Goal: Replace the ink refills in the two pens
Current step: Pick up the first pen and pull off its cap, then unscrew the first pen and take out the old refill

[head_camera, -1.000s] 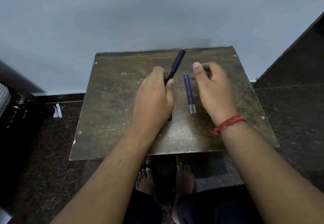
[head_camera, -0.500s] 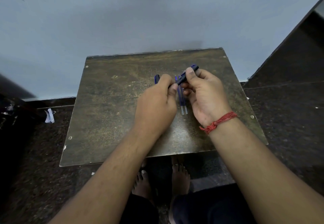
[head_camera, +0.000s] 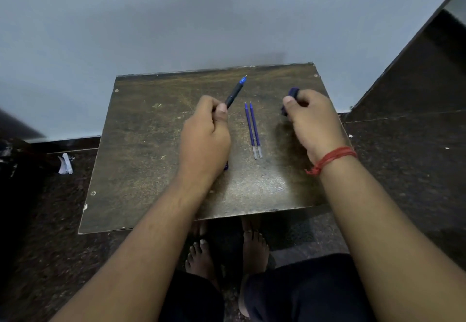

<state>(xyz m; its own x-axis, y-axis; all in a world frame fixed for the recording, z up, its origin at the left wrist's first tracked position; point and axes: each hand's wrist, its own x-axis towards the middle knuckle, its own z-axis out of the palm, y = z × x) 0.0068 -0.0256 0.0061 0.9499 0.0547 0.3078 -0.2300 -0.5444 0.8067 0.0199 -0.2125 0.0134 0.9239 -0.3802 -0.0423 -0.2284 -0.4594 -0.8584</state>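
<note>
From the head view, the pen (head_camera: 235,93) was dark with a blue tip, uncapped, its point aimed away from the person and tilted up to the right. The left hand (head_camera: 204,140) was clamped around its lower barrel, thumb on top, just left of the refills (head_camera: 253,130). A bit of blue, possibly the second pen, though too hidden to tell, showed under the heel of that hand. The two refills lay side by side on the table (head_camera: 141,145), touching, thin blue tubes with clear ends toward the person and points toward the wall. The right hand (head_camera: 311,120) was closed on the dark blue cap (head_camera: 292,95), to the right of the refills and near the table's right edge. A red thread (head_camera: 331,159) circled that wrist.

Half a second earlier both hands were together over the refills, gripping the capped pen between them. Since then they had pulled apart to either side of the refills, the cap had come off into the right hand, and the blue tip had come bare.
</note>
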